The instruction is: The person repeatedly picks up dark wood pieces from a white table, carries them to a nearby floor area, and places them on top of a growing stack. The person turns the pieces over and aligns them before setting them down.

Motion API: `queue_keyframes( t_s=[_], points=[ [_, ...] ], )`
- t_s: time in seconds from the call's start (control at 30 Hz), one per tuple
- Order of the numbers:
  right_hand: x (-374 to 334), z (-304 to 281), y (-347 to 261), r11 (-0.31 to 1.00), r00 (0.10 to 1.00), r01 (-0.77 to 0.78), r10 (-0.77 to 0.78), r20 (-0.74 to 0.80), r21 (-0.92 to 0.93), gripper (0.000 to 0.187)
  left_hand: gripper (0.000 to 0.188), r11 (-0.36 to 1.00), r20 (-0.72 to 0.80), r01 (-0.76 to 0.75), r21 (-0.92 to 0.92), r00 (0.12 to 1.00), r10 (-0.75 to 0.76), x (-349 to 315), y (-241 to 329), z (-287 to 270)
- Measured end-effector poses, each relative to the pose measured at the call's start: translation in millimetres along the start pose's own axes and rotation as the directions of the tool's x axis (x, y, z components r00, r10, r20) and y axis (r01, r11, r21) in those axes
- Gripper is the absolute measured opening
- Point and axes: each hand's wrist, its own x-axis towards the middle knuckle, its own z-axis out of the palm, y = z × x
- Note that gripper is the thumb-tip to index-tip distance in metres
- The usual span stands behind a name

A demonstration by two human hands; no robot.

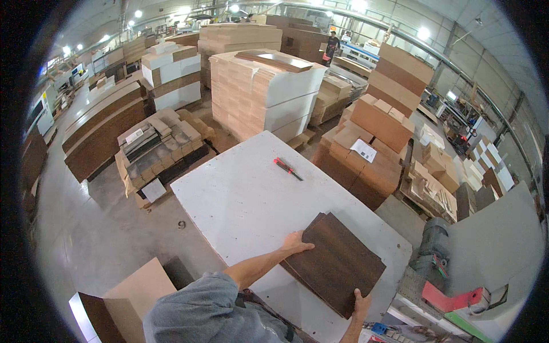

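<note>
A small stack of dark brown wood-grain panels (342,257) lies on the white tabletop (240,194), slightly fanned so that lower edges stick out at the far and left sides. My left hand (297,243) grips the stack's left edge, thumb on top and the other fingers mostly hidden. At the near right corner, my right hand (361,303) holds the edge with its thumb over the top face; its remaining fingers are out of sight below. Farther up the table lies a red and black hand tool (287,168) with a thin dark end, apart from both hands.
A machine with a grey motor (434,237) and a red part (452,297) stands close on the right. Tall pale board stacks (237,94) rise beyond the table, brown stacks (360,160) at right. An open carton (140,291) sits lower left. A person (332,46) stands far back.
</note>
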Motion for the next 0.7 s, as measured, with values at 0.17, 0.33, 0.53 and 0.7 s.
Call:
queue_keyframes(
  t_s=[0.17, 0.33, 0.53, 0.7],
  points=[
    [-8, 4, 13, 0.933, 0.999, -0.010, -0.004, -0.041, -0.359, 0.066, 0.063, 0.941, -0.049, 0.173, -0.290, 0.980, -0.195, -68, -15, -15],
    [-33, 36, -20, 0.896, 0.978, 0.088, 0.006, 0.210, -0.436, 0.060, 0.068, 0.809, -0.083, 0.394, -0.437, 0.877, -0.473, -209, -65, -62],
    [-64, 79, -49, 0.846, 0.856, 0.284, -0.012, 0.516, -0.451, 0.068, 0.065, 0.182, 0.219, 0.425, -0.887, 0.733, -0.643, -303, -86, -105],
    [-52, 104, -29, 0.788, 0.816, 0.403, -0.078, 0.573, -0.466, 0.074, 0.079, 0.313, 0.021, 0.291, -0.904, 0.762, -0.648, -311, -94, -113]
  ],
)
